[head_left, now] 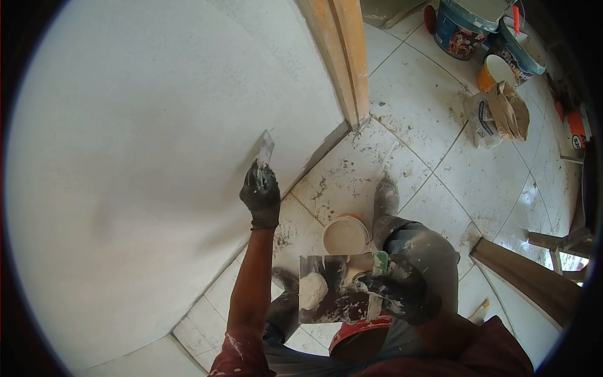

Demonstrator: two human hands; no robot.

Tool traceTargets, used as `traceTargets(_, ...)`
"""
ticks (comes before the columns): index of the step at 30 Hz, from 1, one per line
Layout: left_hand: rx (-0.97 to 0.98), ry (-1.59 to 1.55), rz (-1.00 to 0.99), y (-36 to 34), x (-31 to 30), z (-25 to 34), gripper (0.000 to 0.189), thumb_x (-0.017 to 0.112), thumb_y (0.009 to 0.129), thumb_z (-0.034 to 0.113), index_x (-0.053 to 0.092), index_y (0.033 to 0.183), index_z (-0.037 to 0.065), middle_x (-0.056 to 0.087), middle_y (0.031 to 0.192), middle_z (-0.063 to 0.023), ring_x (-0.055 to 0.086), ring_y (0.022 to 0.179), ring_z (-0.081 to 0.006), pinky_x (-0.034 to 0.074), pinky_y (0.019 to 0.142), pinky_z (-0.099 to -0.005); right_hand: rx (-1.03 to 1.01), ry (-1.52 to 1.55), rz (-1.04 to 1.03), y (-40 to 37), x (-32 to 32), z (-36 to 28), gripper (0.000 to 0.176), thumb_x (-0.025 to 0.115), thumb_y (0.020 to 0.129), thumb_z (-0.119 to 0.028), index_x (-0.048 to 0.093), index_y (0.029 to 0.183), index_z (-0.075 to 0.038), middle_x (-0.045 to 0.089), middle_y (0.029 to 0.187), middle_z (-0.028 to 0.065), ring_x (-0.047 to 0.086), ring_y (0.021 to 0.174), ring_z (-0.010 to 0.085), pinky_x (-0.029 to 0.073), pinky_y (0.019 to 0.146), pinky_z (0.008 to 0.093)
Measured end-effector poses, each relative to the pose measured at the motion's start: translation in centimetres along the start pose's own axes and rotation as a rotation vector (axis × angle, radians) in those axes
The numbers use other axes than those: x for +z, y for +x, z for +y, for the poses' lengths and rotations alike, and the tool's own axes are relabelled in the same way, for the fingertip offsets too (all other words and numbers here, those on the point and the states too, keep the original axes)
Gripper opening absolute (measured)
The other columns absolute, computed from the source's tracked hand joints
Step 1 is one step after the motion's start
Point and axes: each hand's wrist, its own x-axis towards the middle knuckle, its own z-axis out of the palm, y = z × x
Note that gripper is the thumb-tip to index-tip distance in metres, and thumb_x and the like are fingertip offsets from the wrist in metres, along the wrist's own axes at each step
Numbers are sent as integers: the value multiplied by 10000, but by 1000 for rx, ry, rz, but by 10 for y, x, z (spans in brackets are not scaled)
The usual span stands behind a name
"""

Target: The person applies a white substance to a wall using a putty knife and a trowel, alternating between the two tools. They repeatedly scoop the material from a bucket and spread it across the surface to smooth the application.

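Note:
My left hand (pixel 260 193), in a dark glove, is closed around a putty knife (pixel 267 147). Its blade lies against or very close to the pale wall (pixel 157 157); contact is hard to tell. Gloved too, my right hand (pixel 405 292) grips a flat rectangular steel trowel (pixel 333 295) above my lap. A lump of white plaster (pixel 312 291) sits at the trowel's left end, and smears cover its face and my glove. Just beyond the trowel, a small bucket (pixel 346 235) of pale plaster stands on the floor between my feet.
A wooden door frame (pixel 352 63) borders the wall. Large paint buckets (pixel 461 31), an orange-sided tub (pixel 496 72) and a paper bag (pixel 510 112) stand at the upper right. A wooden beam (pixel 521 276) and a brush (pixel 480 311) are at the right. Debris dots the floor tiles (pixel 440 132).

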Motion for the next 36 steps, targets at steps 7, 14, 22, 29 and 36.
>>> traceTargets(7,233,32,-20,43,67,39,332,639,807,93,594,1123,-1,667,968,-213,665,808,-364,542,697,-403,-512,-597,-8,7,-8,8,276,684,778,2,673,1050,-42,659,1038,125,645,929,258,504,839,364)
traceTargets(14,-5,-247,-22,14,56,0,341,612,811,99,602,1141,18,665,1009,-211,672,826,-362,548,716,-398,-145,-215,-2,3,2,-8,338,688,796,-38,627,1128,-42,667,1052,108,649,945,232,499,860,387)
traceTargets(22,345,71,59,31,73,30,333,613,804,73,618,1127,-8,664,838,-175,660,675,-255,528,630,-341,13,320,-58,3,1,-8,310,617,868,-19,552,1167,31,660,1042,143,651,984,239,523,870,372)
traceTargets(29,54,-70,12,11,53,30,338,624,785,80,618,1111,-9,673,885,-199,671,719,-319,535,652,-378,6,180,-26,3,-3,8,306,617,872,-27,564,1165,44,659,1041,136,647,988,214,525,870,351)
traceTargets(36,198,82,-75,35,78,40,353,630,796,104,615,1137,14,671,957,-211,668,828,-358,533,704,-396,-39,231,-78,2,2,-8,308,616,879,-47,565,1167,51,657,1055,129,647,971,198,516,866,316)
